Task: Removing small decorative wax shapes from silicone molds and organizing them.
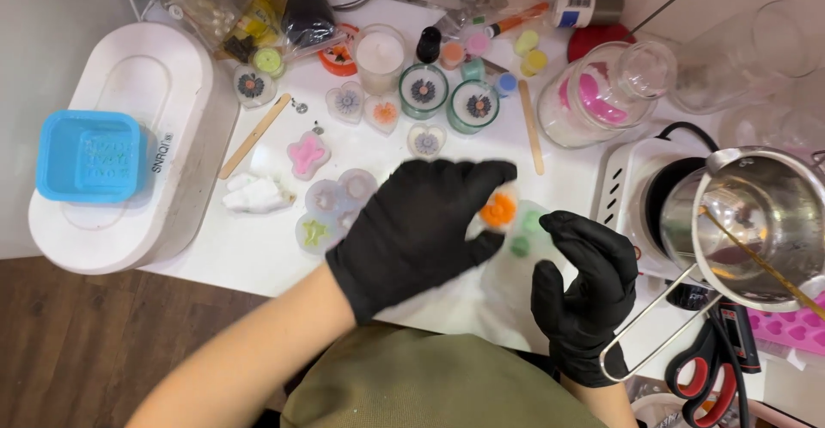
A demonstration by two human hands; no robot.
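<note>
Silicone first, at the far left: a blue square silicone mould sits on a white oval tray at the table's edge. Just right of the tray lies a pale wooden stick, slanted, and below it a lumpy white wax piece. Next come a pink bow-shaped piece and a clear round silicone mould with several cavities, which my left hand partly covers on its right side.

My left hand, in a black glove, hovers over the middle of the white table with the fingers stretched out to the right; its fingertips touch a small orange flower-shaped wax piece. That orange piece sits on a clear flexible mould sheet with green bits in it, right between my two hands. Whether the left fingers pinch the orange piece or only press on it, I cannot tell.

Behind the hands, further up the table, stand a white candle in a glass and two round green tins with flower tops.

My right hand, also black-gloved, is curled around the right edge of the clear sheet, fingers bent toward the thumb and gripping it.

Right of that hand, a steel melting pot with a wire handle rests on a white hot plate, and red-handled scissors lie below it.
</note>
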